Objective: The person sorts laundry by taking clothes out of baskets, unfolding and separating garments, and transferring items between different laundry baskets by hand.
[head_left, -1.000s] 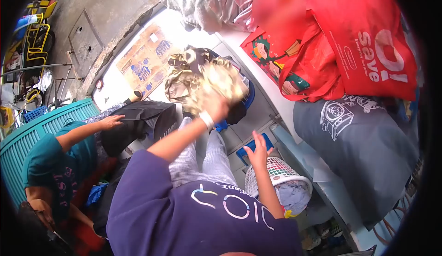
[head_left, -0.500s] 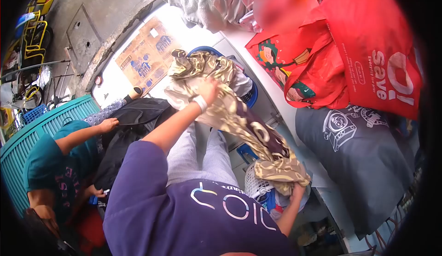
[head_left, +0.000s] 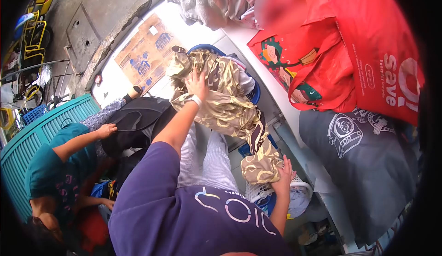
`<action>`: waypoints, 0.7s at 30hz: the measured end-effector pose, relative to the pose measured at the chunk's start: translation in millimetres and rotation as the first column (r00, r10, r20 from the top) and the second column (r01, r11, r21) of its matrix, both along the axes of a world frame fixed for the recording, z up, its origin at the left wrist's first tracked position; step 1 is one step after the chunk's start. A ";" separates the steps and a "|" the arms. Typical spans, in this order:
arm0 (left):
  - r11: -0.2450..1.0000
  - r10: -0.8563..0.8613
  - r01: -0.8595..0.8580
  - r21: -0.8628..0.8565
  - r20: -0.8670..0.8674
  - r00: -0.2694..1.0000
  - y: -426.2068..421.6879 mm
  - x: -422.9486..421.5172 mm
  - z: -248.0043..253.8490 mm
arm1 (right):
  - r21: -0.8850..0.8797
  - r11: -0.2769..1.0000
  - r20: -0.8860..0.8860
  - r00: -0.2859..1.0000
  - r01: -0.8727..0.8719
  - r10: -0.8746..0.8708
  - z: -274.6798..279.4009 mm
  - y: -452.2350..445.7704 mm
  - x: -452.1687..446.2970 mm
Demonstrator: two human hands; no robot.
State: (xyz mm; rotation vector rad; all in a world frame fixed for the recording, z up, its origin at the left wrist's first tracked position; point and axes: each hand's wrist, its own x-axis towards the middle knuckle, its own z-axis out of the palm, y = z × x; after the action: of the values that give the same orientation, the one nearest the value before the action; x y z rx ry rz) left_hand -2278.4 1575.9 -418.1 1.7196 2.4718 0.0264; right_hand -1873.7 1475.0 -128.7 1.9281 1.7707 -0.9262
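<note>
A tan and brown camouflage-patterned garment [head_left: 225, 111] stretches between my hands. Its upper part is heaped over a blue laundry basket [head_left: 254, 95], and other clothes show at that basket's edge. My left hand [head_left: 197, 86], with a white band at the wrist, lies on the heap with its fingers spread. At the garment's lower, bunched end is my right hand [head_left: 283, 175], fingers stretched out and touching the cloth. Just beneath that end stands a white basket [head_left: 301, 185] with clothes in it.
Red bags [head_left: 368, 58] and a dark grey bag [head_left: 354, 164] stand on the right, beside pale clothes [head_left: 202, 3]. At left, a person in a teal shirt [head_left: 46, 164] handles a black bag [head_left: 133, 118] near a teal bench [head_left: 69, 113]. Flattened cardboard [head_left: 145, 53] lies ahead.
The garment's lower end has moved up and left, bunching more over the blue basket. My left hand has spread its fingers; my right hand has opened and risen. The other person's lower hand has moved.
</note>
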 end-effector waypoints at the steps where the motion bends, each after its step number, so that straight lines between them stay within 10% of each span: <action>1: 1.000 0.000 0.000 0.000 0.005 1.000 10.2 -2.7 11.4 | 0.015 1.000 -0.016 1.000 -0.016 0.016 3.4 2.5 -2.2; 4: 0.899 0.113 0.104 -0.425 0.455 0.883 33.0 -12.7 17.9 | 0.037 0.998 -0.020 0.999 -0.049 0.049 7.8 8.2 -14.5; 6: 0.796 0.135 0.162 -0.583 0.432 0.892 20.1 -1.8 8.4 | 0.041 0.997 -0.019 0.998 -0.066 0.066 2.4 9.9 -20.7; 10: 0.826 0.154 0.155 -0.542 0.482 0.862 -44.3 -14.2 -61.8 | 0.046 0.993 -0.017 0.994 -0.109 0.110 -0.9 13.5 -36.9; 16: 0.990 0.103 -0.141 0.017 0.594 0.798 -42.1 -38.0 35.0 | 0.090 0.984 -0.073 0.984 -0.156 0.163 7.2 23.8 -52.4; 18: 0.966 -0.187 0.257 -0.009 0.661 0.726 -29.1 -19.9 84.0 | 0.160 0.967 -0.121 0.968 -0.200 0.220 7.5 30.9 -63.2; 21: 0.872 -0.261 0.464 0.156 0.950 0.171 -59.1 55.4 169.4 | 0.174 0.915 -0.228 0.889 -0.365 0.398 -5.6 42.5 -93.5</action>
State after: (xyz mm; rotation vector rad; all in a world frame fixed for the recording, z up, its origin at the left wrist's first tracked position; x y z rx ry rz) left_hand -2222.9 1516.9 -248.7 1.4384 1.0444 0.6109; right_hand -1967.2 1517.4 -134.3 1.4872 2.3055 -0.9714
